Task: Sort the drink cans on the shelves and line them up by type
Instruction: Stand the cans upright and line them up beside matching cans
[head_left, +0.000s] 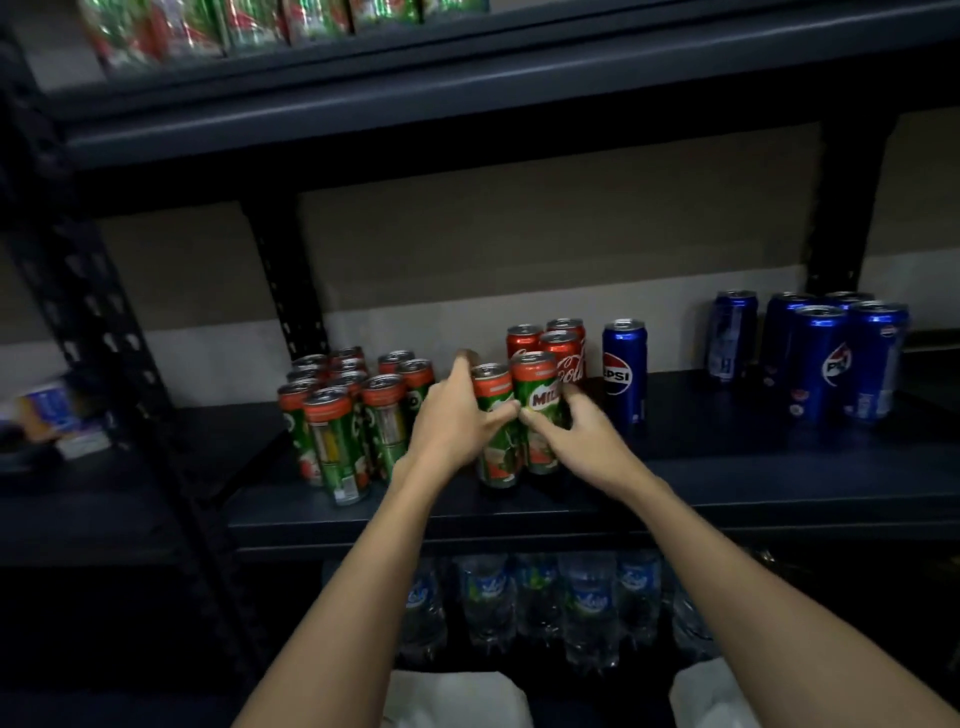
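Observation:
Two green Milo cans stand side by side at the middle of the dark shelf (727, 467). My left hand (457, 415) grips the left Milo can (498, 457), thumb across its front. My right hand (582, 436) grips the right Milo can (540, 395) from its right side. A cluster of several Milo cans (343, 415) stands to the left. Red Coca-Cola cans (561, 348) stand right behind the two held cans. A single blue Pepsi can (625, 374) stands just right of them, and a group of several Pepsi cans (821, 358) is at the far right.
Black shelf uprights (280, 280) stand behind the left cluster and at the far left. The shelf above holds green and red packs (218, 26). Water bottles (587, 608) fill the shelf below. A blurred blue and white box (52, 410) lies on the adjoining left shelf.

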